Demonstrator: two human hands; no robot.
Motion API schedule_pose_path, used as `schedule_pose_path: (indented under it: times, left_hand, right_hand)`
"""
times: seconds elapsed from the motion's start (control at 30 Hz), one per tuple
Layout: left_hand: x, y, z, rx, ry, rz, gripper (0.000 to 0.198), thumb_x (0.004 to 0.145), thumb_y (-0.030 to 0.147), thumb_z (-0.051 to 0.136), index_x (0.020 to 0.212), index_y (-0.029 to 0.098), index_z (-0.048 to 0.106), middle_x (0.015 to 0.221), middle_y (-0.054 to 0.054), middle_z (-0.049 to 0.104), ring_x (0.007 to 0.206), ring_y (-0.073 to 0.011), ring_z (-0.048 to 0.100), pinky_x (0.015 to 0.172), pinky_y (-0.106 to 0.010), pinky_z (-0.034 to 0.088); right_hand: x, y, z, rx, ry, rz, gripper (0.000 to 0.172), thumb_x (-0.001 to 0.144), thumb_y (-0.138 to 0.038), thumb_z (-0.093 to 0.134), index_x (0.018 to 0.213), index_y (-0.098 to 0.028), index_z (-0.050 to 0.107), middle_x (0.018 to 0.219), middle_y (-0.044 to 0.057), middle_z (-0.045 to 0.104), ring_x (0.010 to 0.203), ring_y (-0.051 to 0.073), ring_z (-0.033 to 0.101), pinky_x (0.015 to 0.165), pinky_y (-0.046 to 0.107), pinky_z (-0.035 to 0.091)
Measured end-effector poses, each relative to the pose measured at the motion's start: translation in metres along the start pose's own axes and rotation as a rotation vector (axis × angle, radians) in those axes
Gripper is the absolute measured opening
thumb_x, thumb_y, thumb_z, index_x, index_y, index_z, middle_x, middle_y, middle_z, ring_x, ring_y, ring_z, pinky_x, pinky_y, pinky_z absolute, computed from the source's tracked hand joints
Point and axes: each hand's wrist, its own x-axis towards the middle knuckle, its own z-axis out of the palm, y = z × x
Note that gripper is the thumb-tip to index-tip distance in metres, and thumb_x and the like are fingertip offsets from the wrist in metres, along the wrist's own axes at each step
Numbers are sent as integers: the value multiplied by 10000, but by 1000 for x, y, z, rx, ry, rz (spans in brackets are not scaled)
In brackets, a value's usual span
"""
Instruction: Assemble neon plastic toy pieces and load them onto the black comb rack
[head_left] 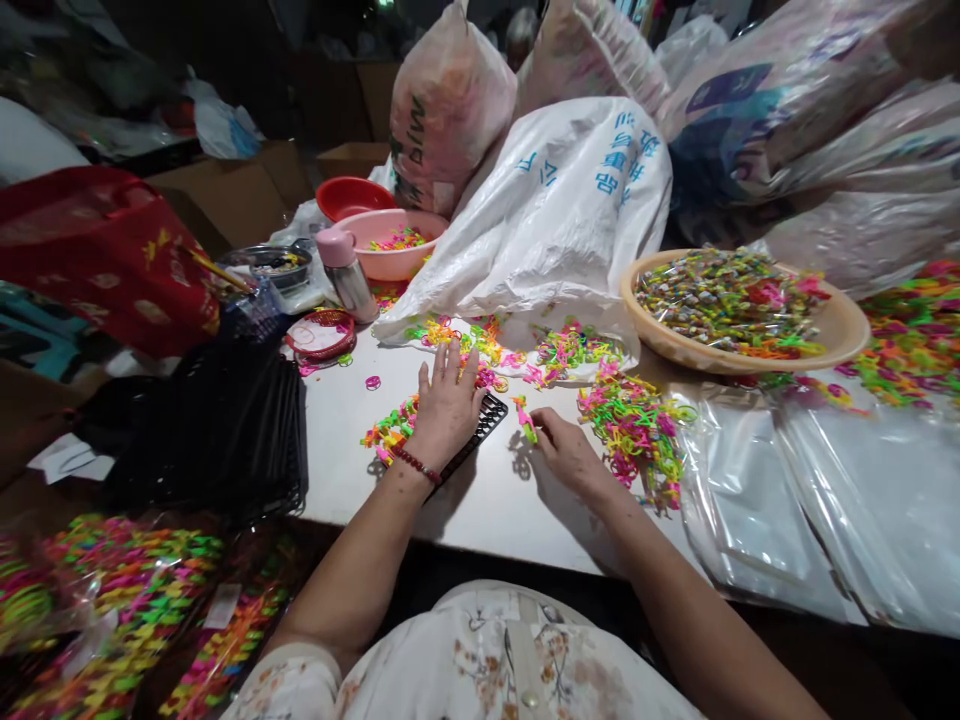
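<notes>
My left hand [445, 408] lies with fingers stretched out over a black grid tray [478, 432], covering part of it; a dark red bead bracelet is on the wrist. My right hand [568, 452] pinches a small pink, green and orange plastic piece [526, 420] just right of the tray, above the white table. A pile of similar bright plastic pieces [634, 430] lies right of my right hand. More bright pieces [391, 430] lie beside the tray, partly hidden by my left hand. Others spill from the mouth of a white woven sack [547, 220].
A stack of black grid trays [225, 430] stands at the left. At the right are a beige basin [750, 362] of small wrapped pieces and clear plastic bags [742, 500]. A pink-lidded bottle [346, 275], a pink basin [397, 265] and full sacks [450, 110] stand behind.
</notes>
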Motion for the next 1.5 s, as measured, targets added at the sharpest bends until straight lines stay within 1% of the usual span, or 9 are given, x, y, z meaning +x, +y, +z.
schedule_pose_path:
  times: [0.13,0.23,0.33,0.43,0.6,0.83,1.13,1.37,1.5]
  left_hand:
    - [-37,-24,-33,-106,130,27,512,980,223,388,1489,173,367,1580,-152,324,1496,-296,212,1172,-566,278]
    - [-75,-50,-46,-178,144,95,523,964,142,385,1478,235,386,1521,-108,437,1468,-246,301,1164,-530,331]
    - [-105,-71,-47,-208,82,146,583,947,102,397,1504,265,346,1515,-90,451,1467,-227,307,1163,-515,348]
    - [-119,-85,-38,-253,22,185,627,937,86,392,1531,263,298,1532,-95,425,1482,-235,272,1169,-542,334]
    - [-120,-95,-26,-382,34,205,679,903,40,332,1547,248,274,1530,-98,427,1472,-224,296,1178,-537,336]
    - [-119,-98,-25,-458,53,221,665,906,39,319,1541,235,291,1523,-101,436,1467,-215,309,1180,-524,346]
    - [-121,-102,-21,-438,43,215,685,896,39,329,1544,254,273,1520,-89,444,1466,-204,310,1177,-513,353]
    - [-121,-105,-19,-423,60,266,713,882,27,368,1551,245,249,1525,-98,435,1471,-203,298,1176,-503,350]
    - [-121,-105,-19,-415,54,267,685,900,46,376,1548,235,256,1520,-108,439,1467,-208,307,1174,-501,354]
  right_hand:
    - [-8,-15,19,222,-64,24,145,899,-335,520,946,-217,591,777,8,634,655,160,551,629,295,446]
    - [-10,-24,36,378,-90,36,145,851,-365,612,884,-224,619,783,16,638,693,166,575,643,300,477]
    - [-12,-38,56,475,-112,-11,148,826,-358,653,891,-226,661,868,44,668,795,197,614,722,340,506]
    - [-16,-58,76,500,-182,-44,137,837,-342,650,875,-212,674,880,51,689,820,210,628,761,360,505]
    - [-19,-80,104,435,-272,-154,144,877,-308,588,876,-212,696,884,34,722,811,194,654,754,314,502]
    - [-21,-75,132,295,-252,-323,200,892,-263,550,1008,-211,705,948,70,746,825,195,678,762,306,519]
    - [-23,-71,132,139,-261,-385,201,909,-222,520,1038,-208,673,931,89,721,817,197,653,754,300,514]
    - [-21,-69,132,199,-281,-453,222,917,-188,526,1099,-214,652,973,86,695,885,195,646,785,306,518]
    - [-18,-73,130,214,-287,-458,237,888,-106,508,1050,-209,648,1033,97,642,946,198,624,826,311,512]
